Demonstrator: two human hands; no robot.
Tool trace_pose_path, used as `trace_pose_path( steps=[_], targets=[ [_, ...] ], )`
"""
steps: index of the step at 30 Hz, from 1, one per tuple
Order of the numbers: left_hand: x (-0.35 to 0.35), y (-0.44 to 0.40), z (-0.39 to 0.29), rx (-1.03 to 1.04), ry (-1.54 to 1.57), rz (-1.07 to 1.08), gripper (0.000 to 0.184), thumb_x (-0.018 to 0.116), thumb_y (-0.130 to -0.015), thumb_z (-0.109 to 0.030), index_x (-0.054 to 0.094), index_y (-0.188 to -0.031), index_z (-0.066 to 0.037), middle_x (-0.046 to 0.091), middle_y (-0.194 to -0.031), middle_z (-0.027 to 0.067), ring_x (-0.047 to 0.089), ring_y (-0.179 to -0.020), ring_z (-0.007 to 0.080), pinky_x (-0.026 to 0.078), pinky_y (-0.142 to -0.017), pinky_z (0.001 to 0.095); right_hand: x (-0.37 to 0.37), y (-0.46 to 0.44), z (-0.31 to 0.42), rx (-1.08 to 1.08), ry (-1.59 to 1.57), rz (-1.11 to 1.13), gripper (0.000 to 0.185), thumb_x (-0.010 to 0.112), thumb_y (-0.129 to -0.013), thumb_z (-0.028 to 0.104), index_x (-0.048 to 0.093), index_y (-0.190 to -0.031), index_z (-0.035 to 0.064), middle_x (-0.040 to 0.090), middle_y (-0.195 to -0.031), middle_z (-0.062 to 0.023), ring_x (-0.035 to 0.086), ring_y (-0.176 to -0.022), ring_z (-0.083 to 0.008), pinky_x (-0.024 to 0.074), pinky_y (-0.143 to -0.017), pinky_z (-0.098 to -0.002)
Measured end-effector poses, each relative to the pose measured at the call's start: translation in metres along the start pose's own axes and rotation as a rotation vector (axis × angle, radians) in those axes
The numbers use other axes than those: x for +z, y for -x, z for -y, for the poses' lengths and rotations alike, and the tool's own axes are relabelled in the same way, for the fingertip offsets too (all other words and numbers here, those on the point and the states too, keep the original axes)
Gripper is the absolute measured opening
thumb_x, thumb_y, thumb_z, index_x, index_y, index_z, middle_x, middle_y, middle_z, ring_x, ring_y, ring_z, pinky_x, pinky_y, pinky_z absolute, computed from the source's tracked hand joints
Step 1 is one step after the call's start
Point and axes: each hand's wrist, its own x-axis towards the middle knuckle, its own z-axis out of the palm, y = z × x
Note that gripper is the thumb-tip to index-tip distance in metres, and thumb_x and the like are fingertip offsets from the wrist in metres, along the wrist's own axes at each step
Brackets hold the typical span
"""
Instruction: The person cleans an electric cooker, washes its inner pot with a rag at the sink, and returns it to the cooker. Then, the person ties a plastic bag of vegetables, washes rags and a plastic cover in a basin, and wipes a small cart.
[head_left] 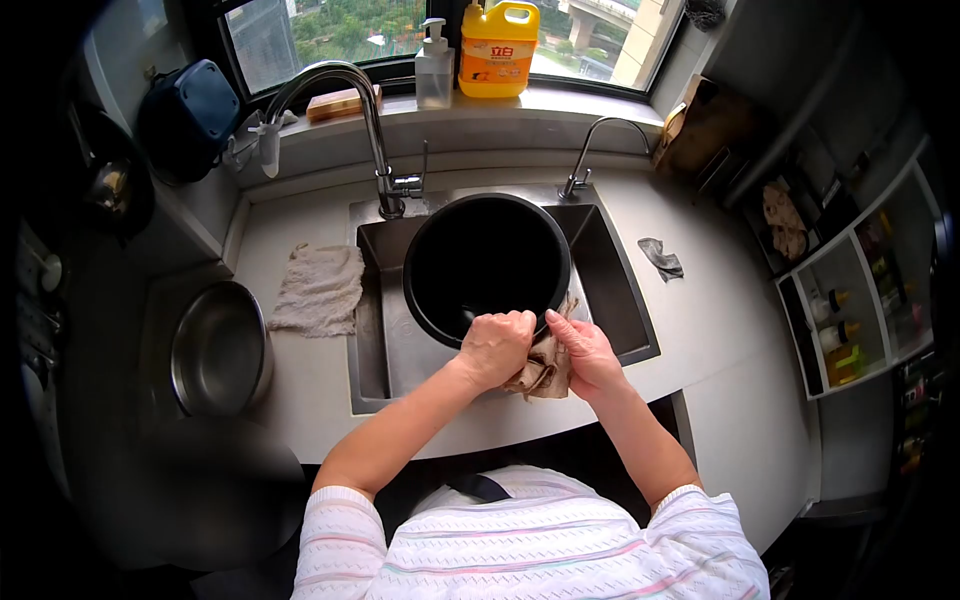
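Note:
A round black pot [487, 262] is over the steel sink, its dark opening turned up toward me. My left hand [497, 348] is closed at the pot's near rim, with its fingers curled over the edge. On the rim's near right side, my right hand [588, 355] is closed on a crumpled brownish cloth [543, 372], thumb on top. The cloth hangs between both hands against the pot's outside. Whether my left fingers also pinch some of it is hidden.
The sink [374, 340] has a tall faucet [376, 140] behind it and a small tap [580, 165] at right. A pale towel [318, 290] and steel basin [222, 350] are at left, a grey rag [661, 259] at right. A yellow jug [499, 55] and pump bottle [434, 70] stand on the sill.

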Motion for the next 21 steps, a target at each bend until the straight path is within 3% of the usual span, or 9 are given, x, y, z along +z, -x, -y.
trace_pose_path(
  steps=[7,9,14,17,19,20,21],
  targets=[
    [0.006,0.004,-0.004,0.178,-0.187,0.296,0.007,0.052,-0.073,-0.011,0.055,-0.071,-0.005,0.059,-0.064,0.0083,0.062,-0.057,0.0206,0.048,-0.051,0.0303,-0.016,-0.020,-0.037,0.100,-0.155,-0.281,0.025,0.067,-0.081,0.024,0.058,-0.083,0.0002,0.060,-0.083,-0.0070,0.058,-0.072,-0.0155,0.0508,-0.064,-0.0317],
    [0.005,0.002,-0.005,0.214,-0.237,0.310,0.007,0.053,-0.072,-0.012,0.055,-0.069,-0.006,0.059,-0.063,0.0078,0.062,-0.057,0.0201,0.048,-0.052,0.0296,-0.020,-0.030,-0.043,0.129,-0.155,-0.320,0.027,0.067,-0.080,0.026,0.058,-0.082,0.0004,0.060,-0.083,-0.0078,0.058,-0.073,-0.0162,0.0507,-0.065,-0.0326],
    [0.009,0.000,-0.011,0.238,-0.241,0.205,0.008,0.055,-0.070,-0.013,0.056,-0.066,-0.007,0.058,-0.060,0.0069,0.059,-0.052,0.0197,0.046,-0.051,0.0307,-0.032,-0.052,-0.057,0.135,-0.144,-0.373,0.016,0.064,-0.079,0.015,0.058,-0.078,0.0003,0.060,-0.081,-0.0071,0.059,-0.073,-0.0175,0.0506,-0.064,-0.0331],
    [0.005,0.001,-0.016,0.081,-0.160,0.342,0.011,0.061,-0.068,-0.015,0.056,-0.072,-0.006,0.060,-0.071,0.0071,0.061,-0.066,0.0208,0.046,-0.060,0.0332,-0.041,-0.059,-0.060,0.033,-0.028,-0.384,0.007,0.060,-0.074,0.007,0.058,-0.073,-0.0006,0.059,-0.077,-0.0065,0.057,-0.069,-0.0160,0.0479,-0.057,-0.0312],
    [-0.010,0.006,-0.016,0.047,-0.059,0.233,0.021,0.066,-0.066,-0.016,0.058,-0.082,-0.005,0.060,-0.085,0.0087,0.058,-0.083,0.0228,0.044,-0.070,0.0351,-0.035,-0.060,-0.050,-0.101,0.119,-0.429,0.007,0.059,-0.071,0.005,0.058,-0.067,-0.0009,0.058,-0.070,-0.0059,0.054,-0.060,-0.0145,0.0446,-0.050,-0.0302],
    [-0.021,0.010,-0.015,0.030,-0.008,0.177,0.027,0.068,-0.065,-0.017,0.058,-0.087,-0.005,0.060,-0.093,0.0095,0.057,-0.091,0.0238,0.044,-0.074,0.0361,-0.043,-0.062,-0.046,-0.074,0.230,-0.401,0.010,0.058,-0.073,0.005,0.059,-0.079,-0.0030,0.060,-0.076,-0.0065,0.058,-0.069,-0.0169,0.0489,-0.061,-0.0297],
    [-0.040,0.014,-0.012,0.029,0.074,-0.086,0.045,0.072,-0.063,-0.018,0.056,-0.104,-0.005,0.053,-0.112,0.0119,0.048,-0.109,0.0275,0.039,-0.087,0.0388,-0.045,-0.063,-0.042,-0.158,0.232,-0.402,0.012,0.058,-0.073,0.005,0.059,-0.080,-0.0043,0.061,-0.077,-0.0070,0.059,-0.069,-0.0170,0.0490,-0.062,-0.0295]
  ],
)
